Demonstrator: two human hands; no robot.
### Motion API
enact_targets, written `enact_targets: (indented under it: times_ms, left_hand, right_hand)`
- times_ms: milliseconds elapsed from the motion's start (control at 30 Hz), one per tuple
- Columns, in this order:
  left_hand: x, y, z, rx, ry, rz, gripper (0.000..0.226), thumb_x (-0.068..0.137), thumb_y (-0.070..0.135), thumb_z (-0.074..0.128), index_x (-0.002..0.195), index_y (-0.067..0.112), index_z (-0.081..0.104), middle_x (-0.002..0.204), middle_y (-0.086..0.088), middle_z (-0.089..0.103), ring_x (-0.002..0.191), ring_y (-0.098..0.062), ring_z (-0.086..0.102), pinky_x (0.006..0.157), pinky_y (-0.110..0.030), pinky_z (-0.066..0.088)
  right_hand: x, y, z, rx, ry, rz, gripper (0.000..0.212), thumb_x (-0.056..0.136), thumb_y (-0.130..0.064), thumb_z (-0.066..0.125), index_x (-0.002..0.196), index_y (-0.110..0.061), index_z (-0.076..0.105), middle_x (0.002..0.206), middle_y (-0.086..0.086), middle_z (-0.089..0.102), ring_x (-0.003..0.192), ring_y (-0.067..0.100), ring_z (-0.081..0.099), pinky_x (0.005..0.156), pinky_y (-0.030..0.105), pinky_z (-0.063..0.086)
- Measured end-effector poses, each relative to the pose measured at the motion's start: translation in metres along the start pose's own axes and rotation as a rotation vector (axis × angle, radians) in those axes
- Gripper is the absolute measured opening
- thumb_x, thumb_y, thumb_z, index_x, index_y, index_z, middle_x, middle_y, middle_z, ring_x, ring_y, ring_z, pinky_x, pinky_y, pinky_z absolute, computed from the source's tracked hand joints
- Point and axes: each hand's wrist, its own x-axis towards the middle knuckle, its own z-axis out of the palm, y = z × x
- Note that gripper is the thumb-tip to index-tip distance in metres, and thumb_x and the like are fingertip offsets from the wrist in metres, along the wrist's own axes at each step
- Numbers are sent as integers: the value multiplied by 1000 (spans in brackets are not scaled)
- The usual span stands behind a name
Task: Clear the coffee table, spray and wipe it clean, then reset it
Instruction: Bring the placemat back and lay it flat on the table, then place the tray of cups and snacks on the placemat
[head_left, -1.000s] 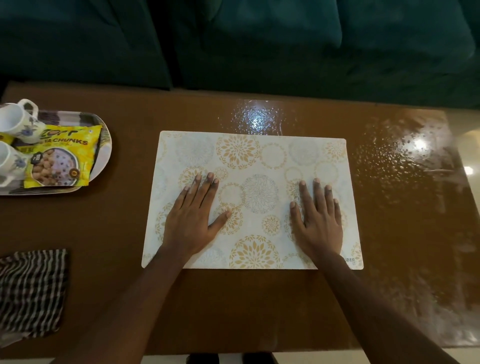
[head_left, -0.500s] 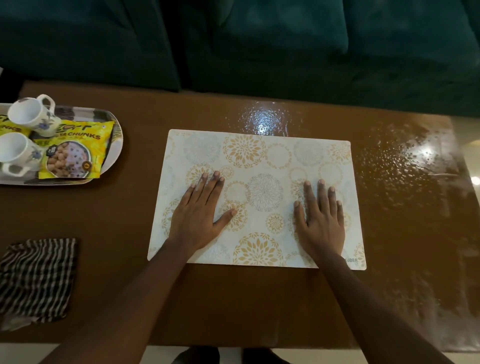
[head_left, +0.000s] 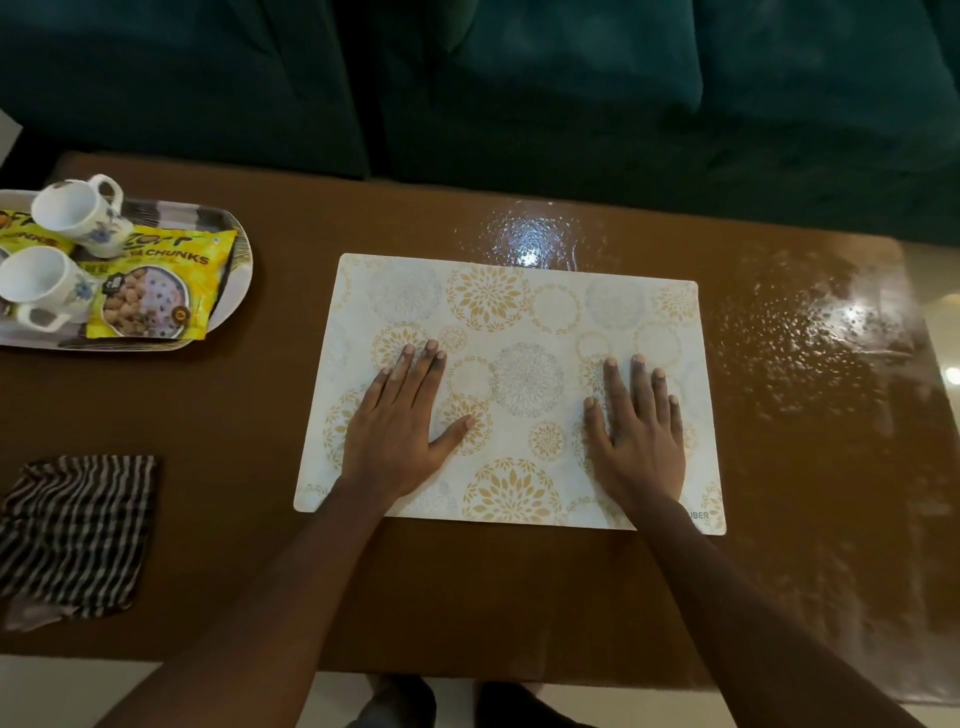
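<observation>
- Here, a dark green sofa (head_left: 519, 78) is seen behind the far edge of the coffee table.
- The brown coffee table (head_left: 260, 571) fills most of the view. Small drops (head_left: 810, 332) shine on its right part, so that part is judged to be not fully dry.
- A patterned mat (head_left: 519, 312) is laid flat near the middle of the table. Its long side runs left to right, parallel to the table's front edge, so the reset is judged to have begun.
- A tray (head_left: 244, 270) is placed at the far left of the table, well apart from the mat, with its long side also running left to right. It lies to the left of both hands and the left hand is nearer, so a reach for it is expected from that side.
- A striped cloth (head_left: 78, 530) is left crumpled near the front left edge.
- The left hand (head_left: 400, 431) is pressed flat on the left half of the mat with straight fingers, and nothing is gripped.
- The right hand (head_left: 639, 436) is pressed flat on the right half in the same way.
- A yellow snack packet (head_left: 156, 291) is laid on the tray.
- Two white cups (head_left: 72, 210) are seen tilted on the tray, beside the packet.
</observation>
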Motion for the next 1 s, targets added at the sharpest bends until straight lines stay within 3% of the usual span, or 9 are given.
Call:
enact_targets:
  times_ms: [400, 700, 833, 1000]
  left_hand:
    - [0, -1, -17, -22, -22, 56, 85, 93, 70, 27, 157, 17, 7, 164, 1, 2, 151, -15, 1, 121, -36, 8]
    - [-36, 5, -70, -70, -5, -64, 79, 95, 68, 20, 156, 19, 15, 163, 2, 11, 151, -15, 5, 120, -36, 14]
    - [-54, -18, -95, -60, 35, -133, 80, 94, 68, 16, 156, 18, 17, 163, 1, 11, 151, -16, 6, 119, -35, 10]
    - [-73, -70, -112, -68, 63, -226, 76, 96, 64, 29, 154, 15, 23, 162, -1, 17, 150, -16, 8, 117, -33, 7]
  right_hand:
    - [-2, -6, -5, 44, -4, -10, 64, 100, -58, 19, 158, -36, 5, 166, -7, -4, 151, 13, -15, 123, 40, -5]
    - [-30, -66, -32, 133, -96, -151, 59, 101, -56, 25, 157, -40, 13, 166, -10, 3, 151, 9, -12, 123, 39, 1]
    - [-25, -102, -41, 161, -105, -239, 58, 101, -55, 27, 156, -40, 17, 165, -10, 8, 152, 9, -6, 121, 38, 4]
    - [-14, -163, -35, 197, -149, -278, 56, 102, -50, 35, 155, -34, 26, 164, -5, 21, 152, 16, 11, 120, 43, 18]
